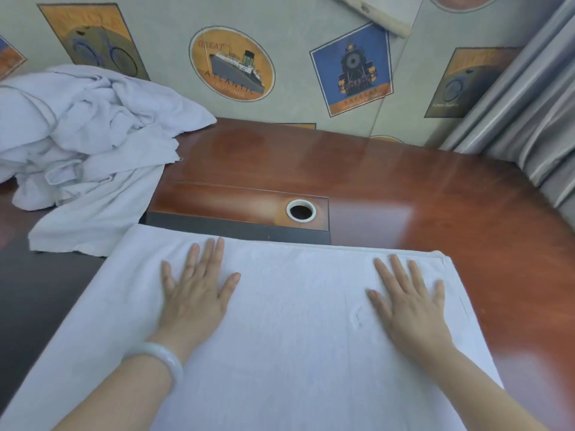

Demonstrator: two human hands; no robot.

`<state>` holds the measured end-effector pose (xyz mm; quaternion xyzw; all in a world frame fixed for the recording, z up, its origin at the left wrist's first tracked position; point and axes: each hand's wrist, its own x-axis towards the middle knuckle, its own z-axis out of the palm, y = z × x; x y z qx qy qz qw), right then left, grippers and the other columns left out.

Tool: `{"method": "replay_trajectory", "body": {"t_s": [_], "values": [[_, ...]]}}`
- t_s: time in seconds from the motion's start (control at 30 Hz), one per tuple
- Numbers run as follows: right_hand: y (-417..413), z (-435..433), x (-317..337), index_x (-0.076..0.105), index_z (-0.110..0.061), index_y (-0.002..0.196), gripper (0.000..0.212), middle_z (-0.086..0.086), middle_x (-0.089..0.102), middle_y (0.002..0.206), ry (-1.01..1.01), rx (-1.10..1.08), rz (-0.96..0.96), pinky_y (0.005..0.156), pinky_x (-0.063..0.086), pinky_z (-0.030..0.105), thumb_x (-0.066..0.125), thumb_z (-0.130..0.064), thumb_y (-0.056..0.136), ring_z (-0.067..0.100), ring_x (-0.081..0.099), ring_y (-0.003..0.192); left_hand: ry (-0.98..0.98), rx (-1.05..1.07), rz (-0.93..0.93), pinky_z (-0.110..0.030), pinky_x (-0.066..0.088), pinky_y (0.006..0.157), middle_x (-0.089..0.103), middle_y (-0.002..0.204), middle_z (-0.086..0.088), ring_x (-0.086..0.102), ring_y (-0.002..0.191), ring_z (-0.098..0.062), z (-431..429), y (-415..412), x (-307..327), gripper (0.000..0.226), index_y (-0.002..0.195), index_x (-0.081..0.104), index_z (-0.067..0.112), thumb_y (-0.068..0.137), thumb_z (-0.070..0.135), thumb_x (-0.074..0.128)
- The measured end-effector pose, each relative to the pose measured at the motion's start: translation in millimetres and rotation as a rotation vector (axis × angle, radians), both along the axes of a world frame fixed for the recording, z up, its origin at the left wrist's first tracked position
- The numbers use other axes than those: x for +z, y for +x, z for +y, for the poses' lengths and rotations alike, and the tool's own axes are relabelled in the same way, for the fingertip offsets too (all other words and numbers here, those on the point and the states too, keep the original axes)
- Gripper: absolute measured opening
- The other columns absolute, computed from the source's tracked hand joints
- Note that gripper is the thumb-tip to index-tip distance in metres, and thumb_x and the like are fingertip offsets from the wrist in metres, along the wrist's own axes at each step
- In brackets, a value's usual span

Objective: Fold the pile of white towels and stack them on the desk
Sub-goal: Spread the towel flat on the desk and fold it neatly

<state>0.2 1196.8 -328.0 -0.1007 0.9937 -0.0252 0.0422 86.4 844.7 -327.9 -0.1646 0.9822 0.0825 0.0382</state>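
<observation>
A white towel (289,321) lies spread flat on the reddish wooden desk (404,188) in front of me, its far edge straight and its right corner squared. My left hand (196,293) rests palm down on the towel's left half with fingers straight and spread. My right hand (407,303) presses flat on the right half in the same way. A crumpled pile of white towels (84,132) sits at the back left of the desk, one loose towel trailing toward the flat towel's left corner.
A round cable hole with a white ring (301,209) sits in a raised desk panel just beyond the towel. The papered wall (280,42) stands behind the desk. Grey curtains (529,119) hang at the right. Bare desk surface lies to the right.
</observation>
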Motion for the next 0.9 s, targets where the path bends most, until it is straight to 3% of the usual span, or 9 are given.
{"method": "replay_trajectory", "body": {"t_s": [0.1,0.23,0.33,0.47,0.53,0.67,0.77,0.9], "values": [[3,-12,12,-0.004,-0.046,0.153,0.094,-0.012,-0.008,0.165,0.035,-0.044,-0.061,0.117,0.0,0.061,-0.026,-0.081,0.07,0.022,-0.012,0.151,0.02,-0.04,-0.054,-0.058,-0.009,0.117,-0.023,0.16,0.018,-0.021,0.148,-0.009,-13,-4,8,0.084,0.151,-0.019,0.04,0.071,0.063,-0.026],[26,-35,13,0.013,-0.043,0.155,0.09,-0.008,0.008,0.165,0.002,0.026,0.001,0.113,0.006,0.066,-0.021,-0.077,0.079,0.029,0.003,0.152,-0.004,-0.075,-0.047,-0.064,-0.007,0.114,-0.022,0.16,0.018,-0.021,0.15,-0.02,-11,21,5,0.077,0.148,-0.018,0.049,0.075,0.07,-0.018],[30,-28,4,0.003,-0.046,0.154,0.08,-0.011,-0.003,0.165,0.007,-0.002,-0.014,0.116,0.001,0.061,-0.013,-0.075,0.081,0.02,-0.006,0.152,-0.042,0.05,-0.115,-0.068,-0.004,0.112,-0.024,0.161,0.014,-0.021,0.149,-0.027,-23,14,6,0.07,0.148,-0.019,0.051,0.084,0.077,-0.008],[28,-34,9,-0.004,-0.046,0.154,0.079,-0.011,-0.01,0.164,0.007,-0.067,-0.056,0.117,-0.003,0.061,-0.012,-0.073,0.08,0.021,-0.012,0.151,-0.015,0.121,-0.178,-0.071,-0.004,0.111,-0.025,0.161,0.008,-0.02,0.149,-0.033,-29,0,14,0.07,0.15,-0.017,0.048,0.09,0.074,0.007],[37,-41,13,-0.004,-0.04,0.155,0.077,-0.008,-0.01,0.165,-0.024,-0.102,-0.074,0.117,-0.004,0.061,-0.008,-0.071,0.084,0.024,-0.014,0.151,-0.013,0.095,-0.109,-0.067,-0.001,0.114,-0.018,0.164,0.002,-0.013,0.15,-0.034,-10,4,14,0.066,0.156,-0.007,0.039,0.096,0.065,0.008],[83,-30,9,-0.001,-0.036,0.156,0.077,-0.01,-0.009,0.164,-0.065,0.013,-0.006,0.118,-0.013,0.051,-0.012,-0.067,0.087,0.012,-0.017,0.149,-0.062,-0.292,0.069,-0.064,0.01,0.111,0.027,0.161,-0.008,0.024,0.147,-0.033,67,35,-2,0.066,0.153,0.034,0.023,0.096,0.056,0.022],[98,22,3,-0.005,-0.041,0.153,0.069,-0.013,-0.01,0.163,-0.1,-0.049,-0.014,0.121,-0.013,0.039,-0.012,-0.067,0.089,0.003,-0.018,0.147,-0.082,-0.307,0.041,-0.067,0.017,0.109,0.03,0.16,-0.007,0.028,0.147,-0.033,83,42,-10,0.067,0.152,0.036,0.024,0.096,0.056,0.021],[102,82,8,-0.006,-0.042,0.153,0.064,-0.017,-0.016,0.161,-0.138,-0.155,-0.051,0.121,-0.012,0.033,0.0,-0.066,0.094,0.0,-0.019,0.147,-0.127,-0.3,-0.006,-0.067,0.02,0.109,0.028,0.161,-0.006,0.027,0.147,-0.031,78,39,-14,0.07,0.154,0.033,0.024,0.098,0.059,0.01]]}}
